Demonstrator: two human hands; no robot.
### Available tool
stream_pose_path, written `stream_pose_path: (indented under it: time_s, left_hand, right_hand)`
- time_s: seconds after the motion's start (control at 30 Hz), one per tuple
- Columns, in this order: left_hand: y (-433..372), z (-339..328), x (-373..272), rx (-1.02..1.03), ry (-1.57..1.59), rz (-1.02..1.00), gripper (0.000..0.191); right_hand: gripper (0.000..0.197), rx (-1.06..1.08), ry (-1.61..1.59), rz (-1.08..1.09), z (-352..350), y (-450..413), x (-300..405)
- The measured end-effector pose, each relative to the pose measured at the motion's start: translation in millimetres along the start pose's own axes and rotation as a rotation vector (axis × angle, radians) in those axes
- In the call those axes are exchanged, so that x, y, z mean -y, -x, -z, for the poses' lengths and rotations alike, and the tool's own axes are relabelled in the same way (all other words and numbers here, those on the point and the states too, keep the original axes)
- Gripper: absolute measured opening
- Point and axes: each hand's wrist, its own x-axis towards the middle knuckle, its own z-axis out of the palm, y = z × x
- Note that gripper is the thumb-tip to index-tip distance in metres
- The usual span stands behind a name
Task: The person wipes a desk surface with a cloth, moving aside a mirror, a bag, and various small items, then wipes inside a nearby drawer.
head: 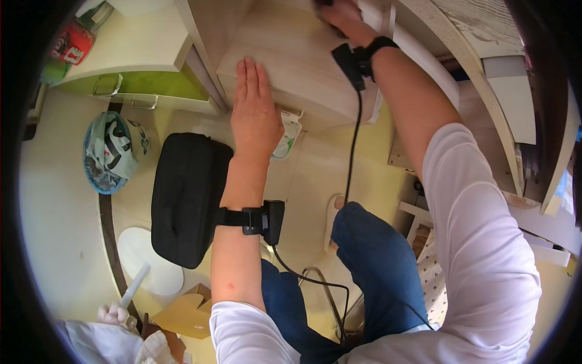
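My left hand (255, 107) lies palm down on the front part of a pale wood-grain desktop or shelf (291, 59), its fingers stretched out and nothing held. Farther up, at the top edge of the view, my right hand (343, 16) is blurred over the far part of the same surface. Something dark shows by its fingers, but whether they grip it cannot be told. Black straps with small cabled devices circle both wrists, one device (273, 223) on the left forearm and another (349, 66) by the right wrist.
A black zipped case (191, 200) sits beside my left forearm. Left of it stands a lined waste bin (85, 154). A green-fronted drawer cabinet (150, 84) carries a red can (75, 43). Below are a white round base (150, 255) and an open cardboard box (184, 316). Shelving (489, 104) flanks my right arm.
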Motion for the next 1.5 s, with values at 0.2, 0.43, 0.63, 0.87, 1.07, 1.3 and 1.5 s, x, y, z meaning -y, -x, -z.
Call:
stream_pose_path:
  time_s: [0.2,0.43,0.63,0.87,1.07,1.3,1.5]
  left_hand:
    - [-4,4,-1,0.041,0.05,-0.022,0.086]
    - [-3,3,3,0.042,0.022,-0.03,0.09]
    - [3,14,13,0.068,0.118,-0.031,0.084]
    - [168,85,86,0.004,0.157,0.321,0.064]
    - [383,104,221,-0.143,0.065,1.154,0.063]
    - [407,79,205,-0.54,1.304,1.708,0.067]
    - [376,79,184,-0.174,1.071,1.643,0.059]
  right_hand:
    - [0.039,0.079,-0.163,0.438,-30,51,51]
    - [0.048,0.118,0.106,0.077,28,91,-22]
    - [0.049,-0.002,0.146,0.111,27,178,11]
    - [0.036,0.114,-0.097,0.199,24,257,92]
    - [0.034,0.373,-0.584,-0.293,-7,345,133]
    - [0.038,0.771,-1.065,-0.781,60,329,149]
    - [0.04,0.686,-1.174,-0.745,104,368,135]
